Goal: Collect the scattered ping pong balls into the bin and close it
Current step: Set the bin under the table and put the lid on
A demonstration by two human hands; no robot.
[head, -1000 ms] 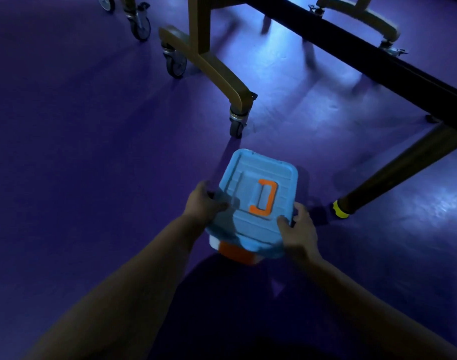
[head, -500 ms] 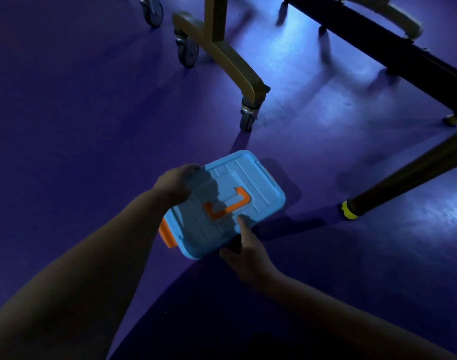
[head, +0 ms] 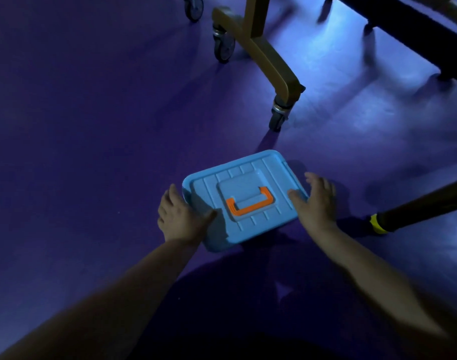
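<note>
A light blue bin (head: 250,178) stands on the purple floor just ahead of me with its lid on. An orange handle (head: 250,206) lies flat in the lid's recess. My left hand (head: 178,216) rests against the lid's left edge, thumb laid on top and fingers straight along the side. My right hand (head: 314,201) is at the right edge with its thumb on the lid and its fingers spread and straight. No ping pong balls are in view; the inside of the bin is hidden.
A tan table leg (head: 263,55) with a caster wheel (head: 278,118) stands just beyond the bin. A dark slanted leg with a yellow band (head: 378,224) is at the right. A dark table frame (head: 417,29) crosses the upper right. Open floor lies to the left.
The bin has been turned so the lid's long side faces me. Both hands shifted from gripping its ends to resting at its left and right edges.
</note>
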